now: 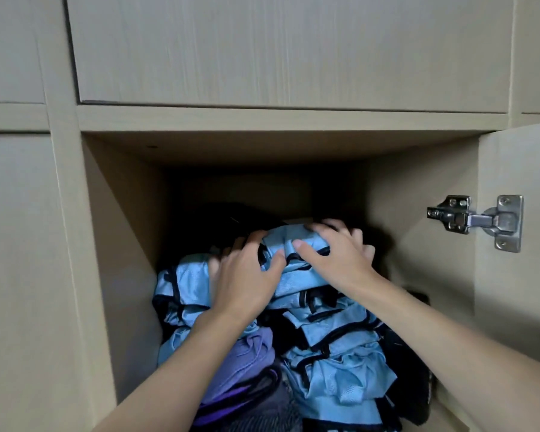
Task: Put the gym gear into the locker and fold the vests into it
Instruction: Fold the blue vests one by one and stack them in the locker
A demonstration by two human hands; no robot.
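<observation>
Locker (128,213) stood open, its door (518,157) swung to the right on a metal hinge (476,221). Vests (334,347), light blue with black trim, lay heaped inside and filled most of the compartment from the front edge back toward the dark rear. The heap's long axis ran front to back; folds were loose and uneven, so no single vest's direction could be told. Left hand (247,282) lay palm down on the upper left of the heap, fingers spread and curled into the cloth. Right hand (334,254) lay just beside it on the topmost vest, fingers splayed over the crest and bent down behind it, thumb pressing the near side. Both hands gripped the same bundle, thumbs nearly touching. Purple cloth (250,360) sat at the front left under the left forearm. Dark gear (409,369) lay along the right side; its kind could not be told.
</observation>
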